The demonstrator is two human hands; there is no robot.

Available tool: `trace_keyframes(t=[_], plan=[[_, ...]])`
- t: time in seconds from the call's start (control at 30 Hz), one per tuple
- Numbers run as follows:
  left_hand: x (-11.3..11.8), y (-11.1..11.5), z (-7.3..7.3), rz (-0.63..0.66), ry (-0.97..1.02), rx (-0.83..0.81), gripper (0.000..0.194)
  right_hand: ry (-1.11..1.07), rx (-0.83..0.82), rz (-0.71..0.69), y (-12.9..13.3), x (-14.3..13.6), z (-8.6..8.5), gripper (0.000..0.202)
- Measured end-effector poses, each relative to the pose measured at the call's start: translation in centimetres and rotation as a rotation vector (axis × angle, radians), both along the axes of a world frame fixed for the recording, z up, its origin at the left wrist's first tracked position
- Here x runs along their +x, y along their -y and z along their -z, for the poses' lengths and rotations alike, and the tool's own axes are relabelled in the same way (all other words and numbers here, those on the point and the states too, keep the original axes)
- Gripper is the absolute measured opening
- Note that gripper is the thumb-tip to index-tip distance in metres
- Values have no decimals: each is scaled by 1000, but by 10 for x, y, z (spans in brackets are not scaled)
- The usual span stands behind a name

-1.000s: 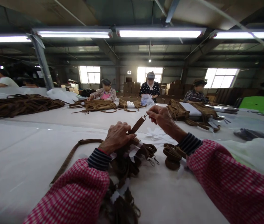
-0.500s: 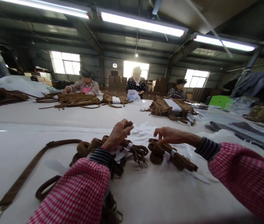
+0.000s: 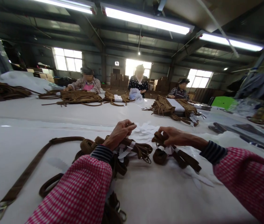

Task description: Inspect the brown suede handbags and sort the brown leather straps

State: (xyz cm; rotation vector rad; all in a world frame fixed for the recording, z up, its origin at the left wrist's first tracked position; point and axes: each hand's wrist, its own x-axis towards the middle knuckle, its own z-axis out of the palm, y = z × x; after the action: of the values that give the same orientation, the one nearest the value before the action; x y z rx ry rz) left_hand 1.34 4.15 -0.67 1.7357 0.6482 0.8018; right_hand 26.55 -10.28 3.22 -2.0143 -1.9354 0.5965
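Note:
My left hand (image 3: 120,132) is closed on the end of a brown strap, above a heap of coiled brown straps (image 3: 87,145). Beside that hand lies a strap bundle (image 3: 142,150) with metal clips and a white paper band. My right hand (image 3: 166,136) pinches a brown strap at the top of another banded bundle (image 3: 187,158). Just below it a small brown coil (image 3: 159,156) rests on the white table (image 3: 145,193). White paper pieces (image 3: 145,129) are scattered between the hands. One long strap (image 3: 29,168) with a metal clip curves out to the left.
Brown bags (image 3: 80,97) and a bag with a white band (image 3: 169,105) lie across the table. Three people are at its far side. Dark strips (image 3: 248,133) and clear plastic (image 3: 246,104) are at the right, a brown strap pile (image 3: 1,90) at the far left.
My right hand has come down and closed on a strap, whose bundle has shifted away from the small coil. My left hand still holds its strap. The view has shifted slightly.

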Motion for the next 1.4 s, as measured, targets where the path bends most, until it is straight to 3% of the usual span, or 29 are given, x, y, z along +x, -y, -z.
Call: trace_keyframes(t=[0.1, 0.23, 0.33, 0.4, 0.5, 0.6, 0.77, 0.93, 1.03, 1.2, 1.4], plan=[[-2, 3, -3, 12, 23, -68, 27, -307, 50, 125, -16, 6, -10, 47], [-3, 6, -7, 58, 95, -113, 27, -353, 70, 193, -35, -3, 0, 51], [-4, 6, -7, 51, 114, -105, 28, -281, 5, 54, -37, -16, 19, 57], [-4, 7, -6, 45, 113, -99, 29, -113, 93, -96, -31, -22, 29, 53], [-4, 7, -5, 46, 128, -100, 26, 150, 200, -333, -19, -25, 32, 63], [-4, 8, -5, 30, 174, -111, 22, 270, 100, -524, -10, -23, 28, 81], [-6, 7, -4, 20, 218, -144, 20, 247, 20, -598, -9, -14, 32, 85], [-7, 6, -1, 11, 249, -158, 20, 112, 65, -542, -12, -3, 33, 54], [-6, 4, 2, 16, 265, -143, 20, -13, 208, -368, -18, -5, 25, 32], [-6, 2, 5, 40, 306, -111, 20, -306, 358, -40, -40, -25, 3, 39], [-5, 2, 7, 50, 340, -101, 28, -511, 318, -34, -64, -64, 3, 47]])
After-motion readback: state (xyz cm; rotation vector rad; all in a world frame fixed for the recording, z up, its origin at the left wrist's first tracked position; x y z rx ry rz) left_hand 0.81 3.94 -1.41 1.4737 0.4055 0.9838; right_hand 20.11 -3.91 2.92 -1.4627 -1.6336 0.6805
